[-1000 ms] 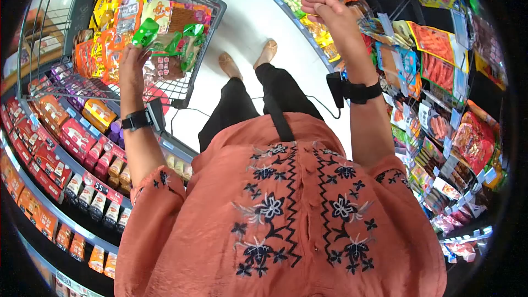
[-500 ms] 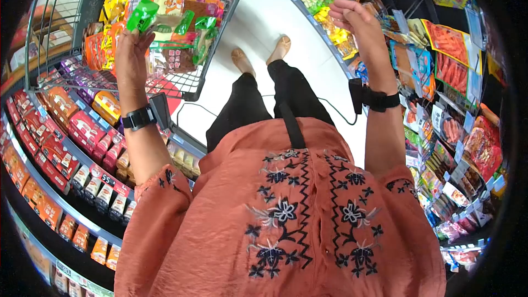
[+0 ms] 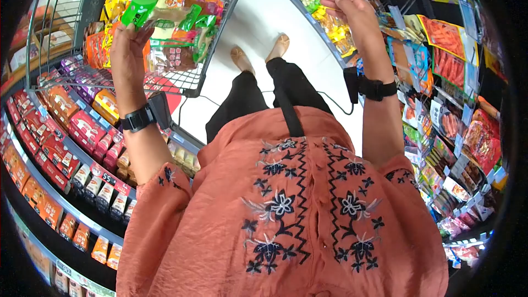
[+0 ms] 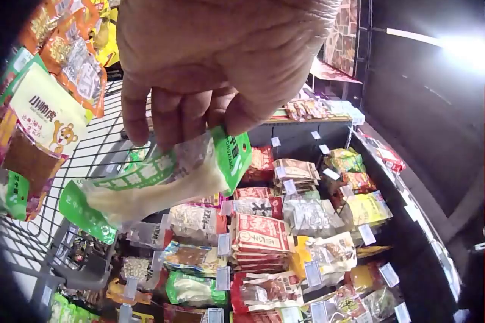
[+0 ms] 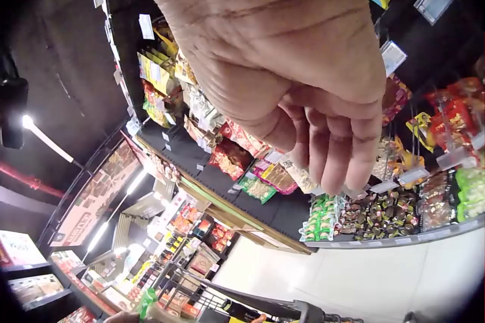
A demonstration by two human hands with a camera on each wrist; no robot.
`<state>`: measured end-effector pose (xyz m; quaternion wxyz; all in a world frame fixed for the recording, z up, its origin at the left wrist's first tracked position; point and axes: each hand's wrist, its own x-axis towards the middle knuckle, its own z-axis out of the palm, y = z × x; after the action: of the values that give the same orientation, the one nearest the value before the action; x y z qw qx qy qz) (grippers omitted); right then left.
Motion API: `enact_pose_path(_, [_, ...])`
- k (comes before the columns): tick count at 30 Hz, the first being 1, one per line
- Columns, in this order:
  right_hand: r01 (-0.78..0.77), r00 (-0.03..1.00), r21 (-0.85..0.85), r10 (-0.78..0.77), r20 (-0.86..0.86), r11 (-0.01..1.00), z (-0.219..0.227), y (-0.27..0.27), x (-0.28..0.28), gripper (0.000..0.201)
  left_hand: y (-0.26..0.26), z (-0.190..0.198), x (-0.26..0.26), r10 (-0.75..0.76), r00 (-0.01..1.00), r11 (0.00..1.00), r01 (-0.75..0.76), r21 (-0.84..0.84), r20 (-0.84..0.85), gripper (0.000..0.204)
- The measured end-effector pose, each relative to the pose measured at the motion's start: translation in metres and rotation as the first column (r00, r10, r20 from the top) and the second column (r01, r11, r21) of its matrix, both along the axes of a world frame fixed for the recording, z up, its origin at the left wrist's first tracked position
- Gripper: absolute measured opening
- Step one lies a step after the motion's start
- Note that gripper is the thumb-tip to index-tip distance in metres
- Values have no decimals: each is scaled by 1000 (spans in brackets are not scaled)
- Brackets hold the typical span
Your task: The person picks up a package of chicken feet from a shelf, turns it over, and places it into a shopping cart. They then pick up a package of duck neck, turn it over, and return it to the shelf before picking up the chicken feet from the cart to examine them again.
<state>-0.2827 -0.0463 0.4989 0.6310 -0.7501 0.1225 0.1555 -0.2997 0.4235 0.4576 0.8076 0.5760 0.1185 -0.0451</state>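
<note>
In the head view my left hand [image 3: 128, 58] pinches the end of a green and clear packet [image 3: 139, 9] above the wire cart [image 3: 231, 8]. The left wrist view shows the same packet [image 4: 155, 187] hanging lengthwise from the fingertips of my left hand [image 4: 220, 50], with a pale long item inside. My right hand [image 3: 357, 19] is raised beside the right-hand shelves, its fingers loosely bent. In the right wrist view nothing is seen between the fingers and thumb of my right hand [image 5: 303, 73].
Orange, yellow and green packets [image 3: 181, 58] fill much of the cart. Boxed goods [image 3: 82, 135] line the shelf at the left, and hanging bags [image 3: 440, 38] crowd the racks at the right. A pale floor [image 3: 231, 85] lies between them.
The green packet has been raised and turned more upright by my left hand since the earlier frames. My right hand has shifted slightly, its fingers staying bent and empty.
</note>
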Motion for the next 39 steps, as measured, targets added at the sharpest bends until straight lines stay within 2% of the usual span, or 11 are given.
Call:
enact_pose_path(6, [-122,990,49,118,74,991,3,24,18,33,-16,21,2,-33,999,999,33,14,-22,32])
enact_pose_path(9, [-181,983,166,175,51,969,10,67,28,34,-34,30,6,-4,998,1000,3,-12,-68,28])
enact_pose_path(11, [-329,944,117,326,48,937,14,101,31,36,-50,48,7,-2,993,1000,5,22,-117,28])
enact_pose_path(13, [-395,918,163,386,86,904,17,132,29,47,-57,54,9,-25,992,999,19,-51,-120,30])
enact_pose_path(15, [-422,905,241,423,48,874,26,154,28,50,-57,53,9,-28,991,998,21,-54,-128,32])
enact_pose_path(18, [-516,848,246,530,11,820,20,167,31,50,-61,60,7,15,996,988,-29,-151,-90,19])
enact_pose_path(21, [-564,794,291,604,-65,773,22,175,33,49,-62,67,4,30,996,973,-48,-224,-86,18])
enact_pose_path(25, [-599,759,299,646,-84,743,27,176,34,44,-60,73,0,69,995,960,-85,-265,-69,18])
enact_pose_path(29, [-572,778,327,624,-76,752,40,176,32,34,-60,71,-4,85,995,954,-95,-284,-48,23])
enact_pose_path(34, [-511,834,311,550,-48,801,38,174,33,29,-72,78,-14,174,978,985,-174,11,-117,24])
enact_pose_path(39, [-485,855,315,518,-27,816,47,172,30,32,-94,85,-27,92,994,994,-89,57,-51,24])
